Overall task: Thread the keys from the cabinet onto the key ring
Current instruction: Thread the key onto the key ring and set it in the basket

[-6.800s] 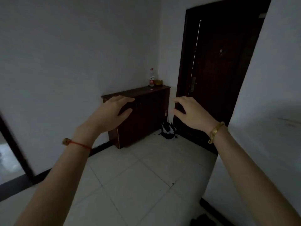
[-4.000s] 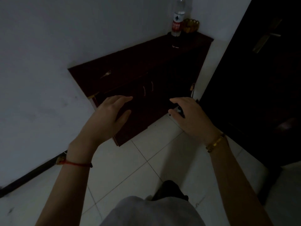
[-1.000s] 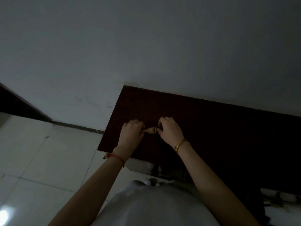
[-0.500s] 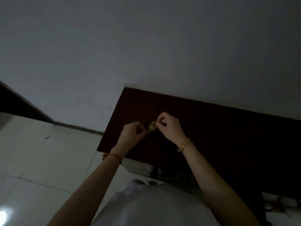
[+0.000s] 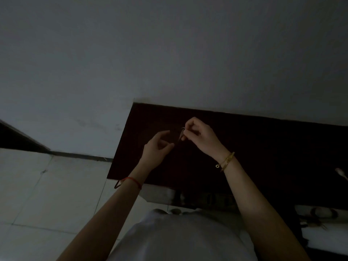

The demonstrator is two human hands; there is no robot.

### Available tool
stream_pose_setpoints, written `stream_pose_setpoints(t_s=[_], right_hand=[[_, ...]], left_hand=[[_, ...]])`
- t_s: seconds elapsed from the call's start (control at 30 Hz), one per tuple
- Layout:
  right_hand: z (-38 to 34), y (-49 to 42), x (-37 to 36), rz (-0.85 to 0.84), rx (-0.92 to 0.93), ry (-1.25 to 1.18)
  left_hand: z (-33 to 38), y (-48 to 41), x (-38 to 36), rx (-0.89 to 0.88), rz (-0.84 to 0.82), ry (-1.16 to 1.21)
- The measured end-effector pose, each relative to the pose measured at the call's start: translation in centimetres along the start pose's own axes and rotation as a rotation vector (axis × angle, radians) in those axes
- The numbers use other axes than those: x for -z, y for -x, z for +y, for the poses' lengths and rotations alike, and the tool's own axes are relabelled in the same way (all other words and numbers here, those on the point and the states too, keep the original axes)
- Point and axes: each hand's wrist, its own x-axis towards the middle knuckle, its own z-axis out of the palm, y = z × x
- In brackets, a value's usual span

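The dark brown cabinet (image 5: 263, 147) stands against the wall, and both my hands hover over its top. My right hand (image 5: 201, 136) pinches a small metal key ring (image 5: 182, 128) between thumb and fingertips. A thin dark piece (image 5: 178, 138) hangs from the ring, slanting down to the left; the dim light hides whether it is a key. My left hand (image 5: 157, 149) sits just below and left of it with fingers spread and curled. Its thumb tip is close to the piece's lower end, and nothing shows in its grasp.
A small pale object (image 5: 340, 173) lies on the cabinet top at the far right edge. Light floor tiles (image 5: 47, 194) spread to the left. Shoes (image 5: 320, 213) sit on the floor at the lower right. A grey wall (image 5: 169, 53) rises behind the cabinet.
My hands, pinched together on the small object half a second ago, have parted. The left hand has opened and dropped slightly; the right keeps the ring and has lifted a little.
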Motion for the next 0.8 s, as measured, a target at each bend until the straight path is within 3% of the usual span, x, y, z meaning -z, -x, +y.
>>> stream_pose_setpoints(t_s=[0.23,0.8], right_hand=[[-1.7,1.4,1.4,-0.007,0.005,-0.203],[0.1,6.8,5.2,0.443,-0.125,-0.111]], left_hand=[[1.6,0.0,-0.7,-0.08,-0.139,0.096],[5.1,0.7,-3.6,-0.195,-0.382,0.18]])
